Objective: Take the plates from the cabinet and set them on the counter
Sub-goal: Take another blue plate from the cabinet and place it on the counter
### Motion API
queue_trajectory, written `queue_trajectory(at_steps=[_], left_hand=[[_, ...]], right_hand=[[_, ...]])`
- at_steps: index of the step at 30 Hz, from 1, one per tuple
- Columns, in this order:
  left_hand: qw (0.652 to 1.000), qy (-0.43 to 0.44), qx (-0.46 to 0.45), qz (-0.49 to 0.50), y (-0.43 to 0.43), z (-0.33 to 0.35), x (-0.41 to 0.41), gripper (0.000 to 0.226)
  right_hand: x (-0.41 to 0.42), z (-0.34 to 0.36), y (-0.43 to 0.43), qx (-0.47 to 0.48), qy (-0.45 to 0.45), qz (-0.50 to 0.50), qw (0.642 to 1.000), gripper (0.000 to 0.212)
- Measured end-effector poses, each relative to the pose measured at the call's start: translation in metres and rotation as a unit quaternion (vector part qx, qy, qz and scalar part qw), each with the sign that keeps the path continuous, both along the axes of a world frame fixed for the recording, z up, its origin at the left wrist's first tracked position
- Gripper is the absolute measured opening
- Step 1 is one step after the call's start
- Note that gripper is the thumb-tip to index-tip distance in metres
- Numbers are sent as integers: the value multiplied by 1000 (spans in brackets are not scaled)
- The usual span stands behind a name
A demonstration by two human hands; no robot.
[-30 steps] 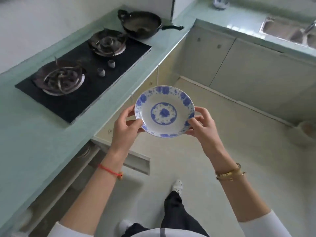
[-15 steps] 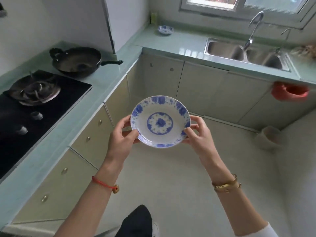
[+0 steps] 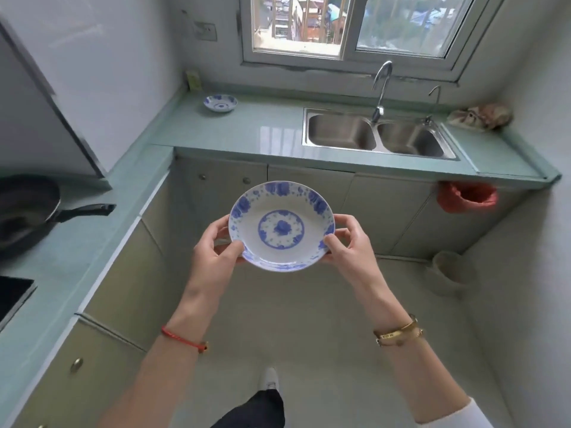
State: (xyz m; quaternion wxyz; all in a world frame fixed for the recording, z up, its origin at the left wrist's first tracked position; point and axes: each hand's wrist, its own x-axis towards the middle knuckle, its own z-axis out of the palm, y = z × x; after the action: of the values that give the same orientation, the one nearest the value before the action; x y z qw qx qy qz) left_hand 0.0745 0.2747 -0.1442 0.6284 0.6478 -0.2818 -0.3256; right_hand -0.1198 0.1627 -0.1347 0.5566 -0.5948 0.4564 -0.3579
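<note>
1 pale green counter (image 3: pixel 241 134) runs in an L along the left wall and under 1 window (image 3: pixel 349 26), with cabinet doors (image 3: pixel 386 211) below it. Set in the counter is 1 steel sink (image 3: pixel 378 137) with 2 basins and 2 taps behind them. 1 black pan (image 3: pixel 24 211) sits on the counter at the left. 1 red bag (image 3: pixel 466 197) hangs under the counter's right end.

There are 2 blue-and-white plates. The held plate (image 3: pixel 281 225) is in the air over the floor, in front of the cabinet doors. The far plate (image 3: pixel 220 102) rests on the counter's back corner, well left of the sink.

2 hands grip the held plate. The left hand (image 3: pixel 213 257) has its thumb on the left rim and its fingers curled beneath. The right hand (image 3: pixel 349 242) clasps the right rim the same way.
</note>
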Motion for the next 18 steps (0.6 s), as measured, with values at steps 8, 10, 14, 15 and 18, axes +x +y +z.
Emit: queue_trajectory(at_steps=[8, 10, 14, 15, 18], left_hand=[[999, -14, 2, -38, -159, 19, 55, 48], [999, -9, 1, -33, -195, 15, 69, 49], [1000, -4, 7, -25, -254, 8, 92, 48], [1000, -4, 9, -20, -272, 6, 99, 47], [1000, 2, 11, -3, -325, 5, 118, 45]], right_hand=[[46, 14, -145, 0, -1, -37, 999, 30], [60, 9, -183, -1, 0, -34, 999, 30], [86, 2, -246, -2, 5, -22, 1000, 28], [94, -1, -267, -2, 7, -17, 1000, 28], [118, -4, -327, -9, 13, 5, 1000, 26]])
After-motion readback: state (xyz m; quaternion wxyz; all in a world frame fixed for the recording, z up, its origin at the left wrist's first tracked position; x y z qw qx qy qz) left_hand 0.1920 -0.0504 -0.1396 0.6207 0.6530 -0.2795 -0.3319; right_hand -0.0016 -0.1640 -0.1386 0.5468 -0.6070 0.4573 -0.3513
